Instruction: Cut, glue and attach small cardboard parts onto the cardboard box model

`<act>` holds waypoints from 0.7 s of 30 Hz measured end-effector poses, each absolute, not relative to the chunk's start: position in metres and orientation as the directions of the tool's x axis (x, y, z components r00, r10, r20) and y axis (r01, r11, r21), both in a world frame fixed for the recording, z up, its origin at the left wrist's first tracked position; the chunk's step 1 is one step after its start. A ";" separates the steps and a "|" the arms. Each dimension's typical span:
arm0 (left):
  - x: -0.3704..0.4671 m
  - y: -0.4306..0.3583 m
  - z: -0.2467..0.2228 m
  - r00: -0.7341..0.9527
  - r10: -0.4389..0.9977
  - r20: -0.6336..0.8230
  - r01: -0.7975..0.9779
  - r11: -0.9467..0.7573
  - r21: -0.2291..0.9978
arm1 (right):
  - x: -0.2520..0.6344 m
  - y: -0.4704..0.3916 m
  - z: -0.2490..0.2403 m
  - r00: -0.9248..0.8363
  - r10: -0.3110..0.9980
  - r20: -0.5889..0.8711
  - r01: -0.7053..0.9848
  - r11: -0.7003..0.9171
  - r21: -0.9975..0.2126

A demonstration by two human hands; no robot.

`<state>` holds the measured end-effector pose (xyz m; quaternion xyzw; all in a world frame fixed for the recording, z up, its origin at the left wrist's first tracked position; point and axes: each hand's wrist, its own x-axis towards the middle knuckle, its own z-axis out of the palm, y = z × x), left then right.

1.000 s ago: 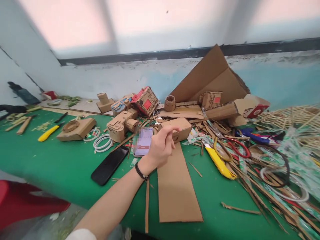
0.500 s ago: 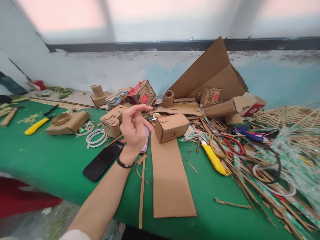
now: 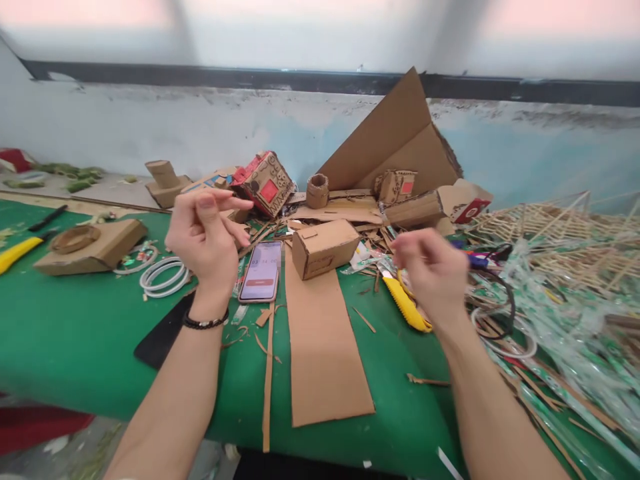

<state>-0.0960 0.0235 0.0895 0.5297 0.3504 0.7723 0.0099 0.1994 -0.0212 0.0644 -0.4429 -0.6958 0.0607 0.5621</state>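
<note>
In the head view, two bare hands hung above a green table. The left hand, with one dark beaded bracelet at its wrist, was half curled with its fingers apart, and nothing showed in its grasp. The right hand was bent and blurred; whether it was closed on anything could not be told.

Between them were one closed cardboard box and one long cardboard panel. The box sat at the panel's far end, covering part of it; the panel lay flat, its near end toward the person. One narrow strip lay just left of the panel. One lit phone lay between the left hand and the box, and one black slab was partly hidden by the left forearm.

Two yellow-handled cutters were in sight: one yellow cutter just beside the right hand, another at the far left edge. Also on the left were one white coil and one cardboard ring on a flat box. Behind stood one short tube and one large folded sheet.
</note>
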 end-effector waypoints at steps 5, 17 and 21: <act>-0.093 0.025 0.084 -0.347 0.424 0.836 0.454 -0.705 0.546 | 0.124 -0.035 0.054 -0.676 0.603 0.424 0.531 0.797 -0.288; -0.105 0.028 0.085 -0.443 0.383 0.811 0.422 -0.709 0.565 | 0.055 -0.024 0.040 -0.818 0.566 0.104 0.538 0.816 -0.210; -0.102 0.026 0.087 -0.451 0.372 0.811 0.399 -0.729 0.556 | 0.065 -0.024 0.038 -0.788 0.582 0.201 0.519 0.804 -0.291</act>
